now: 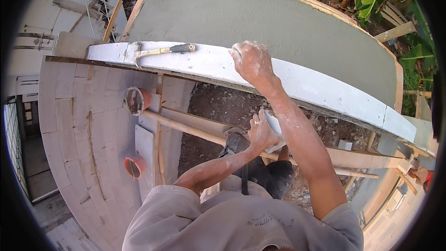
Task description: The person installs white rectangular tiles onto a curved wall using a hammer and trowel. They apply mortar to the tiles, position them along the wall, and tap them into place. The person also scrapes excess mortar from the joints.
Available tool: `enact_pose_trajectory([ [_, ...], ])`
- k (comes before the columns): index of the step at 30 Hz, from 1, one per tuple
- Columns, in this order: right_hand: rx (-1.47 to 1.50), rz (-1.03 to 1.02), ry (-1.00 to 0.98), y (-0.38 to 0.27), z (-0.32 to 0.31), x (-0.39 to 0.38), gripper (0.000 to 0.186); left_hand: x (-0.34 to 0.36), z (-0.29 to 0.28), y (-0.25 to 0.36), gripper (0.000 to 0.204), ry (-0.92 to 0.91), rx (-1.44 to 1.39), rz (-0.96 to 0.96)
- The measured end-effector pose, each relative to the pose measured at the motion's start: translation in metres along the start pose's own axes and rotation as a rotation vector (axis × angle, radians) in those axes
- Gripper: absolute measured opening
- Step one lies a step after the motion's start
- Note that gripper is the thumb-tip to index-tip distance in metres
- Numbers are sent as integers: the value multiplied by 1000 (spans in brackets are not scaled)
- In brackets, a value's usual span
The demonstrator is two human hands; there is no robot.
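My left hand (262, 135) is in front of my body, its fingers closed on the rim of a white bowl-like container (272, 123). Part of that container is hidden behind my right forearm. My right hand (253, 62), dusted with white powder, is a closed fist above a curved row of white blocks (211, 60). Whatever may be in its fingers cannot be made out. Left of it, a hammer (162, 52) with a dark grip lies on top of the blocks. Beyond the row spreads a smooth grey concrete surface (195, 14) edged with boards.
Below the blocks run a wooden pole (186, 129) and planks over rubble ground (209, 104). Two orange buckets (134, 166) hang or stand by the pale block wall (76, 125) on the left. Green plants (413, 58) grow at the far right. Part of another person (423, 175) shows at the right edge.
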State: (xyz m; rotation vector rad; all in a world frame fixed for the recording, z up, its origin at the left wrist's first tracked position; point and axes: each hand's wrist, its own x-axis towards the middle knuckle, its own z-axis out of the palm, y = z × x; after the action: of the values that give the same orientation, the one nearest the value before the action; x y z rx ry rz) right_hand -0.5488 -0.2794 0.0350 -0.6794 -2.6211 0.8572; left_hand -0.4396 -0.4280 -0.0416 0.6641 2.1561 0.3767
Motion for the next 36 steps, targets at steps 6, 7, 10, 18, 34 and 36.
enact_pose_trajectory([
  [6, -95, -248, -131, -80, 165, 79, 44, 3, 3, -63, 111, 93, -33, 0],
  [7, -177, -239, -110, -87, 169, 83, 46, 2, 4, -69, 111, 108, -40, -12],
  [10, -344, -228, -289, -91, 162, 108, 42, 2, 8, -81, 111, 126, -45, -14],
  [18, -364, -310, -459, -100, 95, 73, 27, 3, 19, -86, 111, 206, 2, 80],
  [34, 276, 862, 535, 134, -190, -407, 43, -19, 98, 83, 103, 59, 356, 361],
  [36, 234, 1158, 693, 150, -200, -484, 47, -24, 124, 117, 108, -4, 383, 395],
])
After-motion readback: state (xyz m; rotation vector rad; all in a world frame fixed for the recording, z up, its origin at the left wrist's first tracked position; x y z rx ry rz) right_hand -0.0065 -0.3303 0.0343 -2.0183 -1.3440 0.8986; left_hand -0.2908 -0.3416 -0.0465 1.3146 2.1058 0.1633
